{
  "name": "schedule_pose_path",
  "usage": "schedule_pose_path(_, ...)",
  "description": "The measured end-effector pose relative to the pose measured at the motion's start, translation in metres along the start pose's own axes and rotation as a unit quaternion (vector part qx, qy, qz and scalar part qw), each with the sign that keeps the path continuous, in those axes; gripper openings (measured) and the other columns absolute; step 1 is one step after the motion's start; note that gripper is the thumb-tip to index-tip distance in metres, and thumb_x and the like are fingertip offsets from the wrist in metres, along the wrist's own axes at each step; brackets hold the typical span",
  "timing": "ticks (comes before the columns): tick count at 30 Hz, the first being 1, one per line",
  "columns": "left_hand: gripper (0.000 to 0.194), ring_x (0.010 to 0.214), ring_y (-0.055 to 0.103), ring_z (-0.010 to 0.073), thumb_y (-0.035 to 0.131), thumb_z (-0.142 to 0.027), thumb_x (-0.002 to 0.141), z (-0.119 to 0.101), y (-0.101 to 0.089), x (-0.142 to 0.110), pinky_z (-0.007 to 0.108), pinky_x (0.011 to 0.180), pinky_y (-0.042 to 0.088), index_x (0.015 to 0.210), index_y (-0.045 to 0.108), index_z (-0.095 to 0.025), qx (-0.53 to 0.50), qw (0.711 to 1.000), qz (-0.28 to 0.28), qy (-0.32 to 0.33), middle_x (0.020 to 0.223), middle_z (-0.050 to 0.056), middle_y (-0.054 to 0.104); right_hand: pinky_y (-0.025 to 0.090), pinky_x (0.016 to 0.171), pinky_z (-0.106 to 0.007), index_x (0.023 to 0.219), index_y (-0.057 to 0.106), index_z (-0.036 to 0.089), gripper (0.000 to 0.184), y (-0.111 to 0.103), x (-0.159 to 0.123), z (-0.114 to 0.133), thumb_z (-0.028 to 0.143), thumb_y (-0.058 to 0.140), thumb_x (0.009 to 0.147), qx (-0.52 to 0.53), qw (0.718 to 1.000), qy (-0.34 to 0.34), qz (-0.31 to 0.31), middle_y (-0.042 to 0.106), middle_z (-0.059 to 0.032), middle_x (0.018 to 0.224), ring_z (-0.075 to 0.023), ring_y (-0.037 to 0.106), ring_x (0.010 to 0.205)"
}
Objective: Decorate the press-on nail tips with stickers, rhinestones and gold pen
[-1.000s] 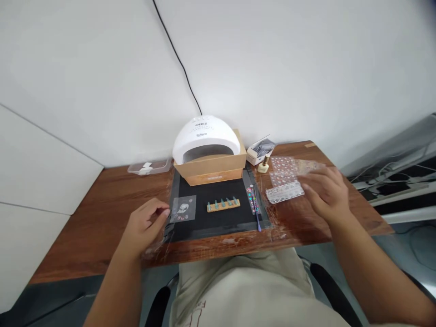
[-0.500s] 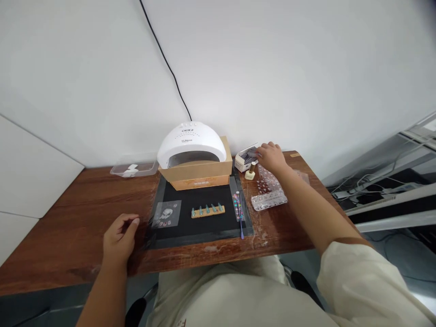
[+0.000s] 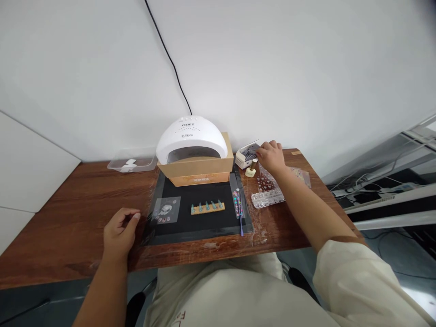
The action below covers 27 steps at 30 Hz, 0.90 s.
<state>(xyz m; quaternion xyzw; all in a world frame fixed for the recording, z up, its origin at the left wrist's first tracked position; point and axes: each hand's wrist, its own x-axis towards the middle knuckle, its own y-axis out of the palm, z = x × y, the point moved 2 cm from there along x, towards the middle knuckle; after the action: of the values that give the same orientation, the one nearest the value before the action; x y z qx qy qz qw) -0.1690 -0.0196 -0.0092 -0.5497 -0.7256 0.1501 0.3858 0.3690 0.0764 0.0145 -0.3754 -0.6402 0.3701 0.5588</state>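
My right hand (image 3: pixel 271 155) is at a small white box (image 3: pixel 241 160) at the back of the table, fingers closed on a thin grey sachet (image 3: pixel 258 148) at the box's open top. More grey packets fill that box. Just in front of it stands a cream nail polish bottle (image 3: pixel 250 172) with a dark cap. My left hand (image 3: pixel 119 234) lies on the table left of the black mat (image 3: pixel 190 231), loosely curled, with nothing visible in it. Several teal false nails (image 3: pixel 207 205) stand on a tan strip (image 3: pixel 214 210) on the mat.
A white nail lamp (image 3: pixel 191 136) rests on a cardboard box (image 3: pixel 197 170). Around the mat lie a clear sticker sheet (image 3: pixel 166 210), a gem sheet (image 3: pixel 237 204), a purple-tipped stick (image 3: pixel 241 227) and a clear decoration case (image 3: pixel 268 199). A clear plastic tray (image 3: pixel 145 165) sits back left.
The camera view has shifted slightly. My right hand stays at the white box, with the grey sachet still at its fingertips. My left hand keeps its place on the table.
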Motion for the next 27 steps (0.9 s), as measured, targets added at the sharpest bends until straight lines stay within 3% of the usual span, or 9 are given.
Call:
schedule_pose_path(11,0.016,0.071,0.063,0.0161,0.06,-0.034,0.08,0.003,0.0,0.001,0.026,0.07,0.051,0.075,0.065,-0.02,0.003,1.0,0.018,0.012,0.073,-0.002,0.066,0.025,0.08,-0.04,0.098,0.077,0.021,0.029,0.004,-0.003,0.001,0.029,0.05,0.093,0.008,0.998,0.062,-0.008,0.065,-0.0141,0.098,-0.0295,0.041,0.099)
schedule_pose_path(20,0.019,0.067,0.06,0.0146,0.06,-0.035,0.079,0.002,0.001,-0.001,0.024,0.066,0.047,0.071,0.065,-0.018,0.002,0.999,0.029,0.016,0.07,-0.001,0.064,0.025,0.083,-0.041,0.094,0.078,0.024,0.031,-0.002,0.001,-0.002,0.032,0.047,0.096,-0.007,0.999,0.013,0.047,0.066,-0.0126,0.103,-0.03,0.041,0.103)
schedule_pose_path(27,0.02,0.068,0.06,0.0144,0.06,-0.035,0.079,0.001,0.002,-0.001,0.024,0.067,0.048,0.071,0.064,-0.018,-0.006,0.999,0.036,0.015,0.07,-0.001,0.063,0.026,0.082,-0.042,0.095,0.075,0.018,0.031,-0.003,0.016,0.003,0.025,0.045,0.094,-0.029,0.996,0.022,0.076,0.065,-0.016,0.105,-0.0319,0.042,0.105)
